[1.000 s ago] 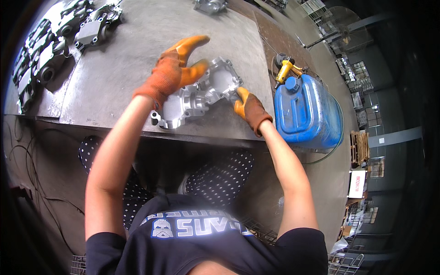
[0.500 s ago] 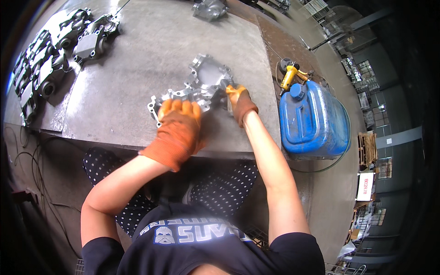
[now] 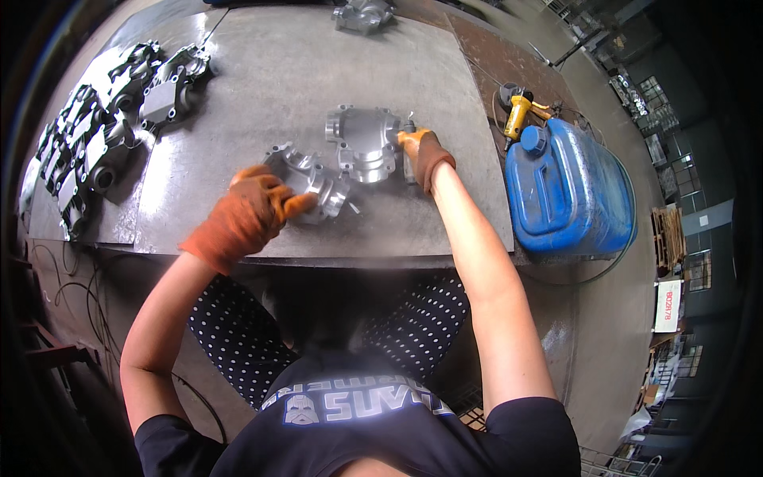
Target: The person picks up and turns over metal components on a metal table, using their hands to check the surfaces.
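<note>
My left hand, in an orange work glove, curls its fingers on the near left edge of a grey metal casting, which is slightly blurred. Just beyond, a second metal casting lies on the worktable with its broad smooth face up. My right hand, gloved the same way, is closed round a slim dark hand tool beside that second casting. The glove covers part of the tool, so its exact kind cannot be told.
Several similar castings are heaped at the left of the metal-topped table. Another casting sits at the far edge. At the right stand a blue jerrycan and a yellow power tool with a hose.
My left hand has moved left and turned, and the casting under it has shifted and rotated. The second casting has turned too. My right hand has moved slightly right, still holding the tool.
</note>
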